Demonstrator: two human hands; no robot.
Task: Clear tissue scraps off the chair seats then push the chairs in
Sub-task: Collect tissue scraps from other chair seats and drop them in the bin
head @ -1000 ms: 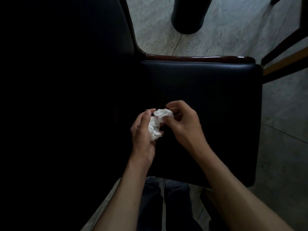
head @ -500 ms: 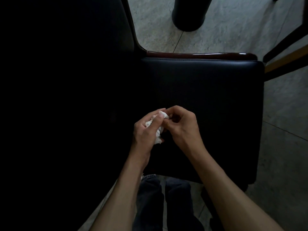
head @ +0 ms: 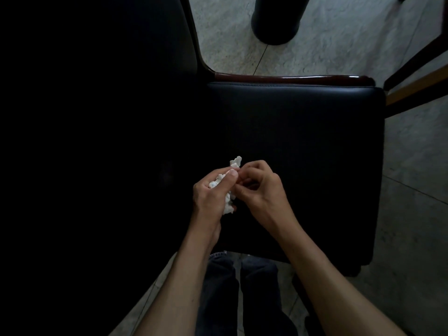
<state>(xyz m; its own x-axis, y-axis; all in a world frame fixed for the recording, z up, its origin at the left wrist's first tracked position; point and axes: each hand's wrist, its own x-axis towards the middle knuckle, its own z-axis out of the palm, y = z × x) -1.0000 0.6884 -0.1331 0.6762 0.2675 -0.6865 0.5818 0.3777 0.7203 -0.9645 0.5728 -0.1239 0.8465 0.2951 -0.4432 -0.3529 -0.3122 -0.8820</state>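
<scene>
Clutching tissue wad [head: 228,187] over black seat [head: 303,132]: left hand [head: 213,192], right hand [head: 260,187]; dark column base [head: 275,23] beyond.

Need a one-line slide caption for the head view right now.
Both bare hands, left hand and right hand, bunch crumpled white tissue scraps above the black padded leather chair seat.

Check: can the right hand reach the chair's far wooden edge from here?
Probably yes. The right hand hovers over the bare seat; nothing lies between it and the wooden edge, though its fingers are on the tissue wad.
</scene>
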